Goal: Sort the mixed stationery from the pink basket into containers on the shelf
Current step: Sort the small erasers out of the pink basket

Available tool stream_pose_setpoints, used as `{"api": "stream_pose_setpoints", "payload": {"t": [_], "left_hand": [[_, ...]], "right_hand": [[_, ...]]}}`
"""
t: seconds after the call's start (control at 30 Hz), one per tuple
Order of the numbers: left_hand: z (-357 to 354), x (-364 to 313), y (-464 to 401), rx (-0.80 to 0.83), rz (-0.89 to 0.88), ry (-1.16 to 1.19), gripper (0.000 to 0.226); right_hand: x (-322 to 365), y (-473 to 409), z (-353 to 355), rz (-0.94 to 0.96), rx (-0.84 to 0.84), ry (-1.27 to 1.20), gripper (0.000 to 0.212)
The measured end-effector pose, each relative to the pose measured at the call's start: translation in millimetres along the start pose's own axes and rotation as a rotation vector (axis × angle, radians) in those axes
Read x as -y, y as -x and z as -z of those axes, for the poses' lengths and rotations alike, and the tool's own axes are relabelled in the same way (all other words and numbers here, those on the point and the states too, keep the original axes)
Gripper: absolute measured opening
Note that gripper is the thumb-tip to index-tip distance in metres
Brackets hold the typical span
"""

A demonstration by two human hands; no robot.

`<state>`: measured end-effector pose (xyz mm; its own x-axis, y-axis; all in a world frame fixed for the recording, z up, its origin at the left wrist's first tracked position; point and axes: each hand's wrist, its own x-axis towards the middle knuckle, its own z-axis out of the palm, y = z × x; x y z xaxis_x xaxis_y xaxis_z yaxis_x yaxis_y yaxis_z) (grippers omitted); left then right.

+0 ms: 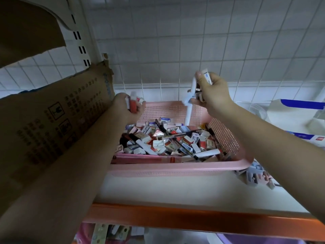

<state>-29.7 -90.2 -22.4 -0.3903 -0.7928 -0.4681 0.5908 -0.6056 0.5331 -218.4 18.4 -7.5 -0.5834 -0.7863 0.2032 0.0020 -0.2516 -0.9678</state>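
The pink basket stands on the shelf, full of mixed stationery: small boxed erasers, black pens and white pens. My left hand is raised over the basket's far left corner and grips several small red-and-white eraser boxes. My right hand is raised above the basket's back wall. It holds a white pen that hangs down, plus a few small boxes.
A brown cardboard box stands at the left, touching my left forearm. White packages with blue bands sit at the right. A heap of small items lies right of the basket. The shelf has an orange front edge; a tiled wall is behind.
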Motion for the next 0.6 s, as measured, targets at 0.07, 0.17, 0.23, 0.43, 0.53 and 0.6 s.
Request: {"api": "stream_pose_setpoints", "payload": {"t": [0.07, 0.17, 0.23, 0.43, 0.53, 0.6], "left_hand": [[5.6, 2.1, 8.7, 0.025, 0.068, 0.203, 0.027], [11.9, 10.9, 24.1, 0.074, 0.068, 0.333, 0.029], [13.8, 17.7, 36.6, 0.092, 0.072, 0.336, 0.034], [11.6, 34.2, 63.0, 0.182, 0.100, -0.040, 0.046], [12.3, 40.3, 71.2, 0.271, 0.102, -0.167, 0.032], [11.0, 47.0, 78.5, 0.316, 0.094, -0.271, 0.025]], "right_hand": [[-4.7, 7.0, -3.0, -0.134, 0.002, -0.089, 0.019], [-11.2, 15.0, -3.3, -0.322, -0.019, -0.133, 0.019], [-13.7, 15.4, -1.2, -0.401, -0.015, -0.104, 0.018], [-23.9, 9.0, 20.6, 0.197, 0.082, 1.169, 0.027], [-19.9, 11.2, 24.9, 0.187, 0.024, 1.038, 0.029], [-10.3, 16.8, 21.1, -0.013, -0.016, 0.613, 0.032]]}}
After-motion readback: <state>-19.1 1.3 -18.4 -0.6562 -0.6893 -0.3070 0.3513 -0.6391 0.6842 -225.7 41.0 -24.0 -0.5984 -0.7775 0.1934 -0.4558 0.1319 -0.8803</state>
